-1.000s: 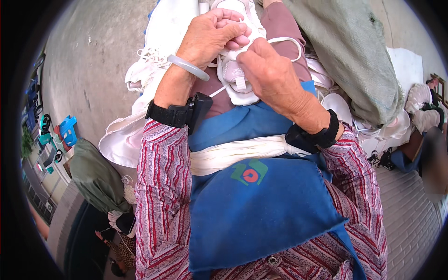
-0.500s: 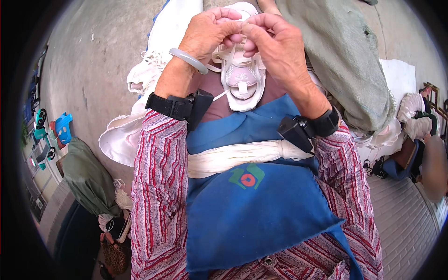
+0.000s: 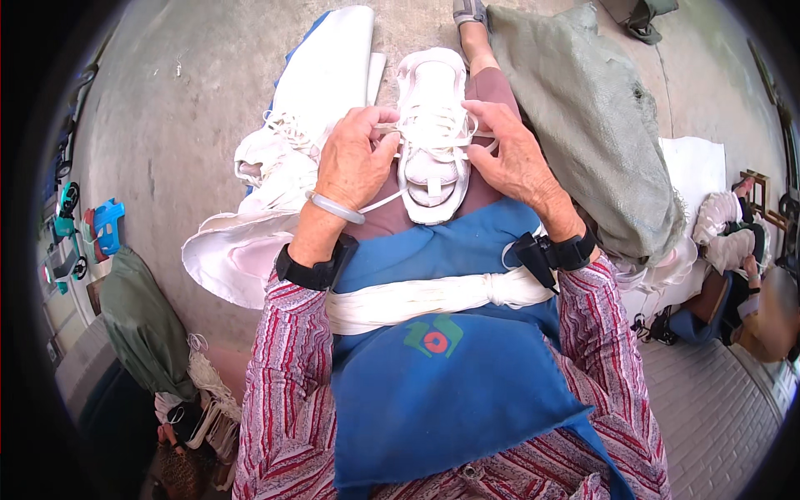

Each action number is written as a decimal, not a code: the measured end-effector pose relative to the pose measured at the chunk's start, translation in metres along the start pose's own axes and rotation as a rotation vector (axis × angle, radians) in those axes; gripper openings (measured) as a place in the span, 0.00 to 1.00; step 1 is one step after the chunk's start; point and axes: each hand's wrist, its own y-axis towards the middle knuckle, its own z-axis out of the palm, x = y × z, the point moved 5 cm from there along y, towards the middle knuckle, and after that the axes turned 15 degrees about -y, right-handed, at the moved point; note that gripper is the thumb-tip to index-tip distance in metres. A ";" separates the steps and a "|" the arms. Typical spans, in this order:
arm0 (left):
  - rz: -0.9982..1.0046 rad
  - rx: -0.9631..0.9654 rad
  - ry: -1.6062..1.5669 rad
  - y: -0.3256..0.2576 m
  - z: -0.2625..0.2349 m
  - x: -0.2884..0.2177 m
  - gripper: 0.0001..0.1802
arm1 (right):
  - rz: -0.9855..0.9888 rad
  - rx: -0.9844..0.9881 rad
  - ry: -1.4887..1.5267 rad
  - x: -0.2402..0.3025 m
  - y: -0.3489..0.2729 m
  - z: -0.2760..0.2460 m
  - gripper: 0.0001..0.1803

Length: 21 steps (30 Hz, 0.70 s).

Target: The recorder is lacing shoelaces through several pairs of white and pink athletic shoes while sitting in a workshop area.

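A white sneaker (image 3: pixel 430 83) with a pale pink tongue lies along my lap, its toe pointing away from me. White shoelace (image 3: pixel 435 133) runs across its eyelets. At the shoe's left side, my left hand (image 3: pixel 357 158) is closed, with a length of lace between thumb and fingers. My right hand (image 3: pixel 515 158) is at the right side, its curled thumb and fingers on a loop of lace beside the eyelets. A bundle of white laces (image 3: pixel 433 300) lies across my blue apron (image 3: pixel 450 400).
More white shoes (image 3: pixel 271 158) and a white cloth piece (image 3: pixel 229 258) are at my left. A grey-green woven sack (image 3: pixel 583 125) lies at my right. Another person's hand (image 3: pixel 750 271) shows near white shoes (image 3: pixel 723 225) at far right. A green cover (image 3: pixel 142 325) drapes something at left.
My hands have come down from above the shoe's toe and moved apart, one to each side of the laces. The shoe appears lower in view, and its toe is uncovered.
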 end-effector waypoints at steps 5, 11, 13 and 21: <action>0.121 -0.017 0.202 -0.007 0.001 -0.016 0.14 | 0.083 0.096 -0.007 0.005 0.010 -0.008 0.13; 0.043 0.040 0.111 -0.005 0.017 -0.004 0.14 | 0.277 0.058 0.276 -0.009 0.045 0.004 0.09; 0.009 0.041 0.103 -0.002 0.015 -0.002 0.15 | 0.466 0.147 0.685 -0.013 0.048 0.015 0.14; 0.245 -0.168 0.184 -0.038 0.002 -0.026 0.09 | 0.411 -0.082 0.215 -0.056 0.029 0.001 0.22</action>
